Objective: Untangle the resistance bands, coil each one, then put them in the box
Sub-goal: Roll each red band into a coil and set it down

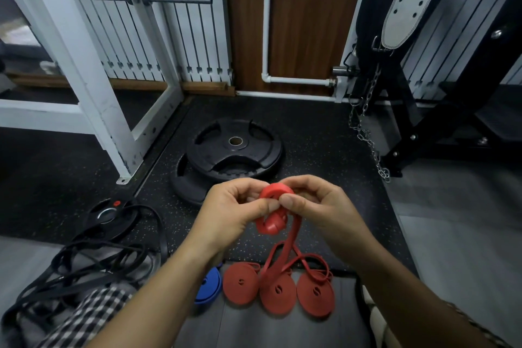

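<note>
A red resistance band [275,206] is held up over the floor, partly wound into a small coil. My left hand [234,212] pinches the coil from the left and my right hand [313,206] pinches it from the right, thumbs meeting at its front. The band's loose tail [282,251] hangs down to the floor. Below it lie three coiled red bands [278,291] side by side, and a coiled blue band [209,287] is half hidden by my left forearm. A tangle of black bands [93,263] sprawls at the lower left.
Two stacked black weight plates [231,150] lie on the speckled mat just beyond my hands. A white rack frame [93,99] stands at the left, a black bench with a hanging chain [367,133] at the right. A smaller black plate [108,215] sits by the black bands.
</note>
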### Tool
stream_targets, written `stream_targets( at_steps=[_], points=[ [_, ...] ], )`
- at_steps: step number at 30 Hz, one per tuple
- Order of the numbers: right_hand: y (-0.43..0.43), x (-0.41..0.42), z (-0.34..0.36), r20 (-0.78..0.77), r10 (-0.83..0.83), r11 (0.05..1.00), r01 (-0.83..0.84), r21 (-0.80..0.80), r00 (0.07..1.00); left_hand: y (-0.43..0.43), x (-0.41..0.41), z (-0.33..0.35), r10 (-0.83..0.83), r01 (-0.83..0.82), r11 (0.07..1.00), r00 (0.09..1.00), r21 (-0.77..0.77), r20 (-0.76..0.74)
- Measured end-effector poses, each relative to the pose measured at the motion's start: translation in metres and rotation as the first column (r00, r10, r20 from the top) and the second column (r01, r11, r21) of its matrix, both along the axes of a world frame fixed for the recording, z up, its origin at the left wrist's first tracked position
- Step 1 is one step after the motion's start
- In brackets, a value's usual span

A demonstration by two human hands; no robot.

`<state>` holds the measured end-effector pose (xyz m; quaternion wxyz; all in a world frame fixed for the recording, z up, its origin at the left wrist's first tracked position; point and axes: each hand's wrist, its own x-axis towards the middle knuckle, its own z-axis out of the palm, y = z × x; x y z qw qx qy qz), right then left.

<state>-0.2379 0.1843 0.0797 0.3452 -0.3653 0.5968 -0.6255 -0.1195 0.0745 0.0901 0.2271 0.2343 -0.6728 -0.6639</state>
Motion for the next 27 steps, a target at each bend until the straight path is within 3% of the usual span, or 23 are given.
stream_targets(
  at_steps=[2,8,14,20,27],
  points=[
    [0.0,0.001,0.001,0.026,-0.023,1.0,0.023,-0.019,0.999,0.001,-0.002,-0.002,0.046,-0.045,0.999,0.999,0.03,-0.024],
    [0.002,0.0,-0.002,-0.096,-0.145,0.988,0.139,-0.069,0.985,0.006,-0.007,0.0,0.058,-0.051,0.99,0.997,0.128,-0.055],
    [0.001,0.005,-0.01,-0.098,-0.103,0.994,0.099,-0.039,0.99,0.009,-0.012,-0.002,0.179,-0.134,0.934,0.978,0.331,-0.107],
    [-0.001,0.011,-0.011,0.107,-0.013,0.997,0.022,-0.08,0.994,0.009,-0.014,-0.002,0.254,-0.138,0.857,0.952,0.497,-0.173],
    [-0.001,0.001,-0.012,0.08,-0.012,1.0,0.012,0.001,0.997,0.005,-0.013,-0.007,0.213,-0.117,0.854,0.968,0.508,-0.135]
  ],
)
